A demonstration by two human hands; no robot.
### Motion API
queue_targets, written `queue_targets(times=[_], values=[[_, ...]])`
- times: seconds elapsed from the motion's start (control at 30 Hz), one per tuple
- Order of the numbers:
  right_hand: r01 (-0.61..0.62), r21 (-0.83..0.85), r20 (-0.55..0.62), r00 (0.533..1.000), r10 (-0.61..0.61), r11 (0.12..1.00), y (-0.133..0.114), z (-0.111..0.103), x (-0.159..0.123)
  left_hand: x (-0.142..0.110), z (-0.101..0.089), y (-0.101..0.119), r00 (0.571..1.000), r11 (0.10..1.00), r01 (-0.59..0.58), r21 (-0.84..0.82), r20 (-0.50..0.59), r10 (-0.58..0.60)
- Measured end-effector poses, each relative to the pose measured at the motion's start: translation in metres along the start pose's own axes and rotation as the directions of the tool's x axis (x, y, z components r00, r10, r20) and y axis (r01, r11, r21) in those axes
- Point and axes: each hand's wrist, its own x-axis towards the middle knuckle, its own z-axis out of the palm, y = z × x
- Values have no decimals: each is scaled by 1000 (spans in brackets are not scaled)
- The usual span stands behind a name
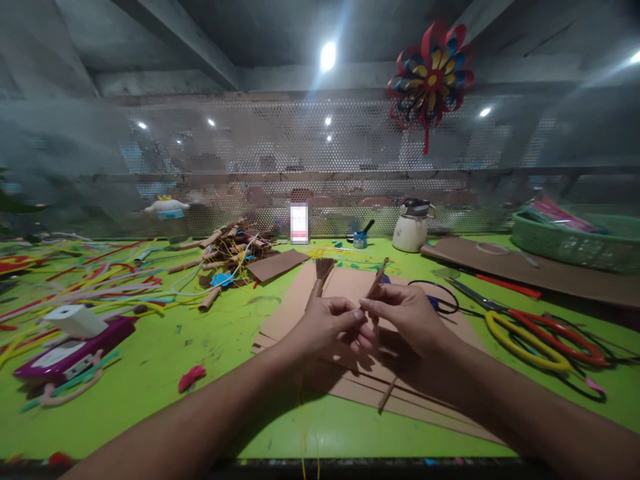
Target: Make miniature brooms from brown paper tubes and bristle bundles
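In the head view, my left hand [333,327] is closed, with a small brown paper brush [324,270] standing up from behind its thumb, its fringed end fanned out upward. My right hand [407,317] pinches a thin brown paper piece [378,279] that tilts up past the fingers. Both hands' fingertips meet over stacked brown paper sheets [345,283]; anything tiny between them is hidden. A narrow brown stick [387,393] shows below the right hand. Yellow thread [303,427] hangs over the table's front edge below my left forearm.
Large scissors [525,340] with yellow and red handles lie at right, near a green basket [565,240]. A pile of brown paper rolls [235,247] is behind left. A purple power strip [75,350] sits among pipe cleaners at left. A white jug [411,230] stands at the back.
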Motion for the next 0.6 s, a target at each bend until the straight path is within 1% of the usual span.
queue_targets(times=[0.13, 0.27, 0.33, 0.4, 0.47, 0.53, 0.6], values=[[43, -76, -10, 999, -44, 996, 0, 1, -1, -1, 0, 1, 1000, 1000, -26, 12, -5, 26], [74, -100, -2, 997, -74, 992, 0, 0, 0, 0, 0, -1, 999, 999, -39, -14, 5, 39], [109, -123, 15, 994, -108, 986, 0, 0, 0, 1, -1, -2, 999, 999, -39, -23, 13, 40], [174, -174, 36, 985, -170, 969, 2, 0, 0, 2, -3, -4, 999, 999, -31, -30, 15, 31], [279, -257, 63, 960, -272, 925, 4, -1, -2, 3, -4, -5, 1000, 1000, -19, -25, -1, 19], [395, -346, 94, 917, -388, 851, 6, -1, -4, 4, -5, -7, 1000, 1000, -18, -4, -14, 18], [485, -416, 119, 868, -483, 769, 9, -1, -6, 5, -4, -7, 1000, 1000, -27, 13, -16, 27]])
